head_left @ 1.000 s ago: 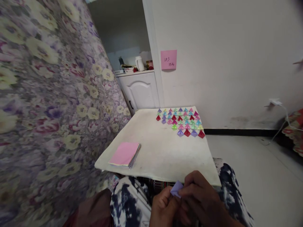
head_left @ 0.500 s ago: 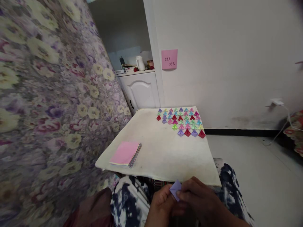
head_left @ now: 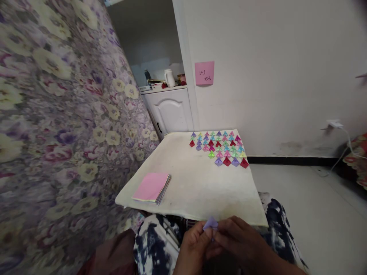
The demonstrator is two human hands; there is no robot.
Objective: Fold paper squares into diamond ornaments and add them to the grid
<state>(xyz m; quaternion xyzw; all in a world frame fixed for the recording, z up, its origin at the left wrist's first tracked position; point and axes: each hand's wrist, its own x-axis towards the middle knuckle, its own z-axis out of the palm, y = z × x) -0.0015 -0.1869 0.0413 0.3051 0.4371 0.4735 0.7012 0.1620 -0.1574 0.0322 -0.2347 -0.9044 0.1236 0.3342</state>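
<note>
A small piece of folded purple paper (head_left: 211, 223) is pinched between both hands just in front of the table's near edge. My left hand (head_left: 195, 240) grips its left and lower side, thumb pressed on it. My right hand (head_left: 236, 236) closes on its right side, fingertips touching the left thumb. The paper's lower part is hidden behind the fingers. On the table (head_left: 189, 183), several rows of folded paper pieces (head_left: 226, 161) in purple, red, pink, green and blue lie at the far right. A stack of square paper (head_left: 151, 186), pink on top, lies at the near left.
A flowered curtain (head_left: 71, 126) hangs along the left. Behind the table stands a white cabinet (head_left: 172, 109) with a white jug (head_left: 169, 78) on it. A pink note (head_left: 204, 73) is stuck on the wall. Patterned trousers (head_left: 156, 244) show below the table edge.
The purple paper has turned and tipped between my fingers, and less of its face shows. My left thumb has come up onto it, and both hands have drawn closer together.
</note>
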